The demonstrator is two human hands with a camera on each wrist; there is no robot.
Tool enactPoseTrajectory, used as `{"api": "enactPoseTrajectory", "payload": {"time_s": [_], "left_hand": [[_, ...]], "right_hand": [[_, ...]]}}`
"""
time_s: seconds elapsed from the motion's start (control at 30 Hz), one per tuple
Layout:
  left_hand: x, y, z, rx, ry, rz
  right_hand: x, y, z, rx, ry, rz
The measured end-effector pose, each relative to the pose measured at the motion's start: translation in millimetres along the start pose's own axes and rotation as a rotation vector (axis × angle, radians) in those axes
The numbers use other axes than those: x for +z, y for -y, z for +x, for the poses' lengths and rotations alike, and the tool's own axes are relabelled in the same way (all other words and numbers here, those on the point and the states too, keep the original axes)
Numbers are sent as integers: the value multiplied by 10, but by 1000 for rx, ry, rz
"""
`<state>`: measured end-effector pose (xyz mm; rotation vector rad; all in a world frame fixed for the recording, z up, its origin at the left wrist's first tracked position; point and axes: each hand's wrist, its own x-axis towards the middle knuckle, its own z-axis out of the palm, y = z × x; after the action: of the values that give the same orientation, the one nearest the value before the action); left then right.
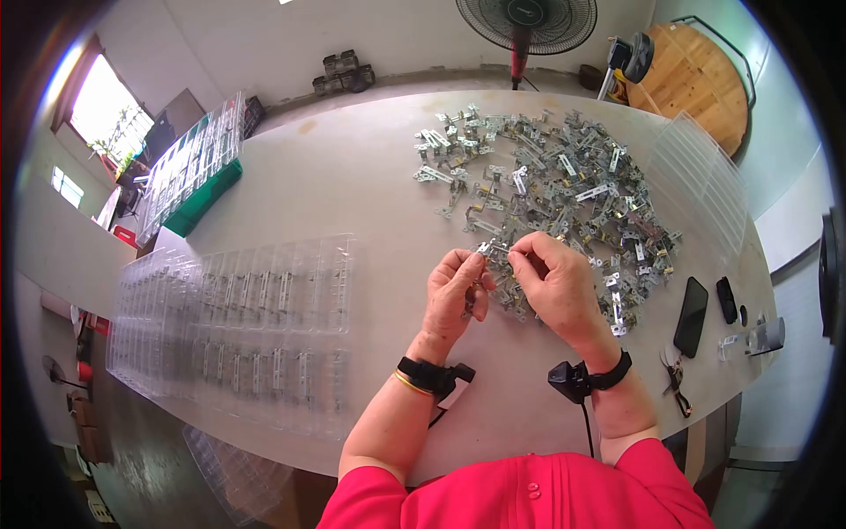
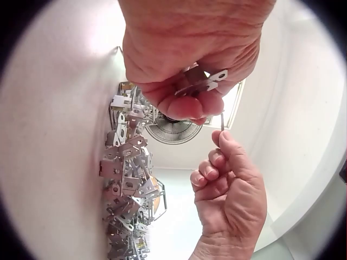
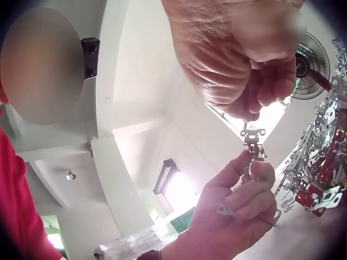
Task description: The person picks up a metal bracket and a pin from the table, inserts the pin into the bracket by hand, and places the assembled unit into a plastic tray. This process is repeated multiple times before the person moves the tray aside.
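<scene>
My left hand (image 1: 454, 286) has a small metal bracket (image 3: 252, 142) pinched between thumb and fingers, raised over the near side of the bench (image 1: 379, 198). My right hand (image 1: 557, 278) comes in from the other side, thumb and forefinger pinching a thin dark sliver (image 2: 222, 120). Both forearms cross the near edge, where I sit close in my red top (image 1: 529, 494).

The loose heap of metal brackets (image 1: 564, 176) begins just beyond my knuckles and spreads toward the far right, so that side gives my right hand little room. To my left there is more: a wide strip of bench top runs between the heap and the clear compartment trays (image 1: 273, 333), which reach the left edge. The phone (image 1: 692, 316) and a hand tool (image 1: 676, 385) lie toward the right edge, and a clear ribbed sheet (image 1: 701, 185) lies beyond them.

From above, my fingers hide most of the bracket. The right wrist view shows its tabs standing up past my left thumb, and another bit of metal between the lower fingers. The left wrist view shows a holed metal end poking from my left palm, and the sliver upright; I cannot tell there whether the sliver touches the bracket.
</scene>
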<state>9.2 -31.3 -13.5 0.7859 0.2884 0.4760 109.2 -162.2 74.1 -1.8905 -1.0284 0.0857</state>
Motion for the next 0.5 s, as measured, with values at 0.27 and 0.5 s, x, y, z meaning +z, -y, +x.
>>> {"api": "enactPoseTrajectory", "payload": {"time_s": [0.27, 0.5], "left_hand": [[1, 3, 8, 21, -19, 59], [43, 8, -18, 47, 12, 194]], "right_hand": [[-7, 19, -24, 3, 25, -30], [9, 2, -28, 60, 89, 41]]}}
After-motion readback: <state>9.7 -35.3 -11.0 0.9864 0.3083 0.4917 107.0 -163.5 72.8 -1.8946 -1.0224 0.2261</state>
